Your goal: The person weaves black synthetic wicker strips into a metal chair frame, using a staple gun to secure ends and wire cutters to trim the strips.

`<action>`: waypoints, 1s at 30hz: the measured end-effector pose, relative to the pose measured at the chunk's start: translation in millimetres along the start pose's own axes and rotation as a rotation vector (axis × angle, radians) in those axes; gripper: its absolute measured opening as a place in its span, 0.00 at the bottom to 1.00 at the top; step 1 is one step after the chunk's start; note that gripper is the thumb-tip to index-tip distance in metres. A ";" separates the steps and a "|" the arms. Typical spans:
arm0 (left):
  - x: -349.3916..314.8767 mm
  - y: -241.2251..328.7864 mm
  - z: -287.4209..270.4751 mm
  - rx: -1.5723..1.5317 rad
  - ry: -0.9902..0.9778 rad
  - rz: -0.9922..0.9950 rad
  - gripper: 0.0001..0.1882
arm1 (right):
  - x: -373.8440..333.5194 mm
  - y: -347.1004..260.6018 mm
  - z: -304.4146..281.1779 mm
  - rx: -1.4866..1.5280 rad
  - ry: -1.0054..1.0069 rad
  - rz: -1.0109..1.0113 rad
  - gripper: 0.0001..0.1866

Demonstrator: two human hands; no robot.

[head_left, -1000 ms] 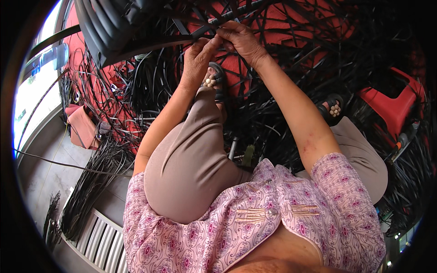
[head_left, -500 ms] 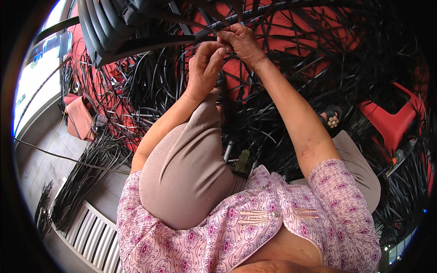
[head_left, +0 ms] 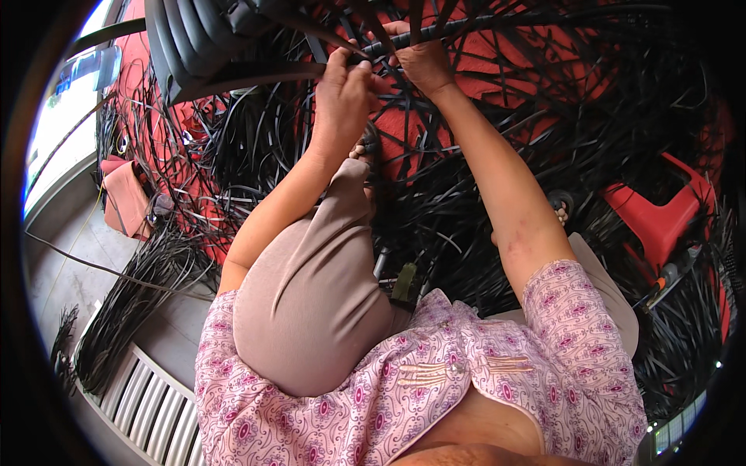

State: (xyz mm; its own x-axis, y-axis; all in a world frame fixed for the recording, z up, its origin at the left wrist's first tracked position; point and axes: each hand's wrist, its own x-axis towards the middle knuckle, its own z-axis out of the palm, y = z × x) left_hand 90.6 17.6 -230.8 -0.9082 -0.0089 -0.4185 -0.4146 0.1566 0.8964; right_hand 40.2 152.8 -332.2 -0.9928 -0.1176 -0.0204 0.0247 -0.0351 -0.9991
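Observation:
A dark woven piece of black plastic strips [head_left: 198, 46] juts in at the upper left. From it a curved bar wrapped in black strip [head_left: 458, 29] runs to the right, with loose strips hanging across it. My left hand [head_left: 340, 97] is at the bar's near end, thumb and fingers closed around a black strip; its lower fingers are blurred. My right hand [head_left: 423, 68] wraps the bar just to the right, its fingers on the far side and partly hidden behind strips. The two hands are a short gap apart.
Tangled black strips [head_left: 497, 182] cover the red floor covering [head_left: 400, 136]. On the right lies a red plastic stool [head_left: 660, 213], with an orange-and-grey hand tool [head_left: 666, 276] beside it. At left are a pink cloth [head_left: 124, 198], a strip bundle [head_left: 140, 299] and a white slatted piece [head_left: 151, 404].
My hands, earlier meeting at the fingertips below the bar, have moved apart. My right hand now reaches around the bar, and my left has risen closer to it.

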 end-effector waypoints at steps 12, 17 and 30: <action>5.6 38.2 3.3 -0.473 -0.091 -0.269 0.20 | 58.3 28.2 1.7 -0.419 0.043 -0.509 0.09; 9.5 41.4 6.3 -0.542 -0.113 -0.306 0.17 | 63.5 15.1 3.7 -0.450 0.114 -0.606 0.08; 18.0 18.0 12.2 -0.938 -0.109 -0.277 0.08 | 52.9 7.3 15.4 -0.296 0.160 -0.659 0.10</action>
State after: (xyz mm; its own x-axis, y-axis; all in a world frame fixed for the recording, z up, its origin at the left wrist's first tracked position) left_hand 67.5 32.3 -224.0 -0.7812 0.1719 -0.6001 -0.5327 -0.6847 0.4974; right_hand -10.3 131.0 -340.0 -0.7964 -0.0174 0.6046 -0.5925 0.2230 -0.7741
